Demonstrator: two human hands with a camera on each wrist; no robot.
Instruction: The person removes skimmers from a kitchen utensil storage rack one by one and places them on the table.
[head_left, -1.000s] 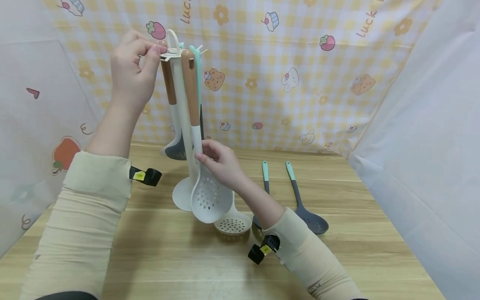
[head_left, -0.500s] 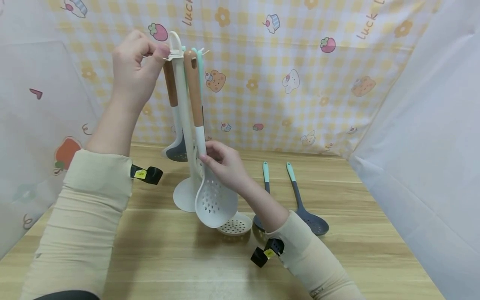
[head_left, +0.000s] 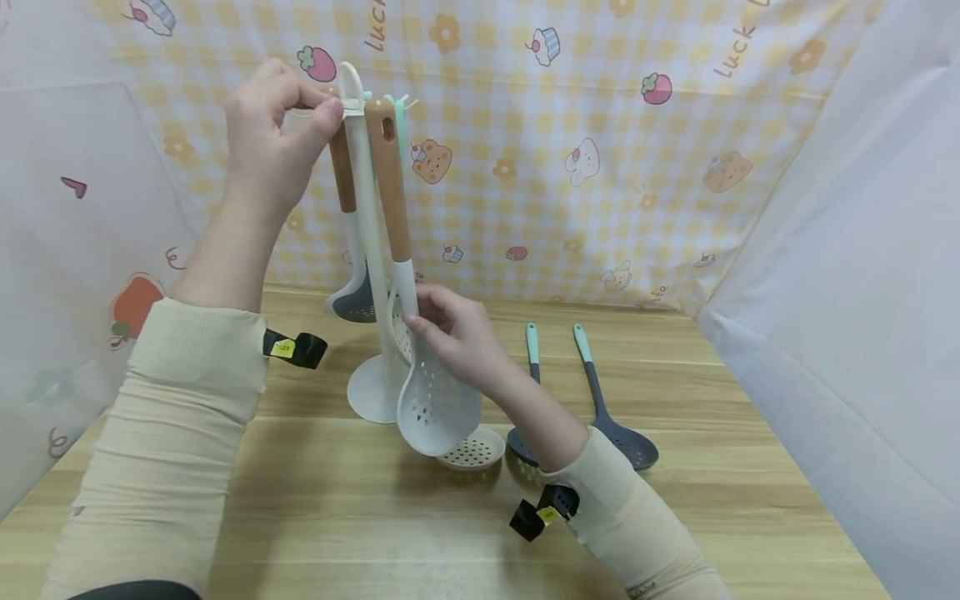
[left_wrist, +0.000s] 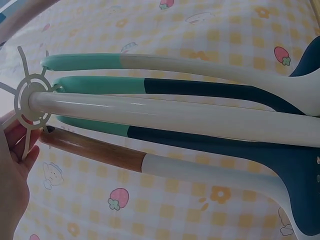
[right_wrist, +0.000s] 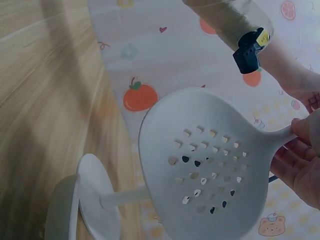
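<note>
While left hand [head_left: 273, 133] pinches rack [head_left: 367, 192] up top, right hand [head_left: 459, 337] grips white skimmer [head_left: 406, 285] by the neck. Dark skimmer [head_left: 624, 440] lies on tabletop [head_left: 337, 517].

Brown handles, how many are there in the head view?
2: the skimmer's handle, above the right hand, and the hanging handle, on the stand by the left hand. Others may be hidden.

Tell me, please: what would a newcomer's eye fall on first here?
The white skimmer comes first, near the middle, bowl down, its neck in the right grip. Next is the tall rack just left of it, hung with utensils, the left grip at its top. Behind them spreads the yellow-checked cloth.
</note>
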